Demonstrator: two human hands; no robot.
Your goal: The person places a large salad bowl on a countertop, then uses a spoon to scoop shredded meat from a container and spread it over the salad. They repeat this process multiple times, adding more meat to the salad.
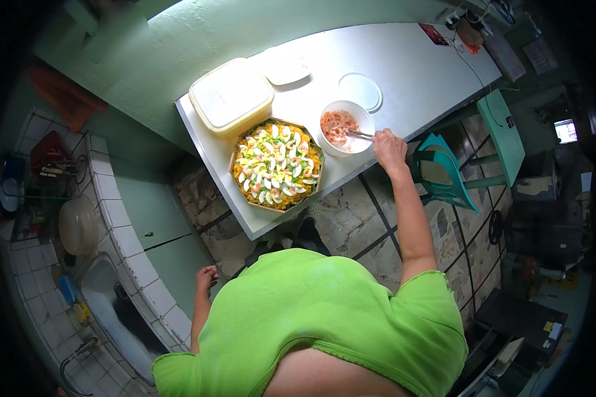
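Note:
My right hand [391,151] is closed on slim metal tongs [360,135], whose tips reach into a white bowl [363,114]. Small pink shrimp [336,126] fill the left part of that bowl. Just left of it sits an octagonal tray [232,161] of yellow noodles or rice, topped with egg slices [276,165], shrimp and chopped greens. My left hand [207,274] hangs low at my left side, away from the table. Its fingers are loosely curled, and nothing shows in them.
A lidded pale yellow tub [232,96] stands behind the tray on the white table [404,59]. Nearby are a white container [286,68] and a round lid [361,91]. A teal chair [447,165] is close to my right arm; a tiled sink counter [116,210] runs along the left.

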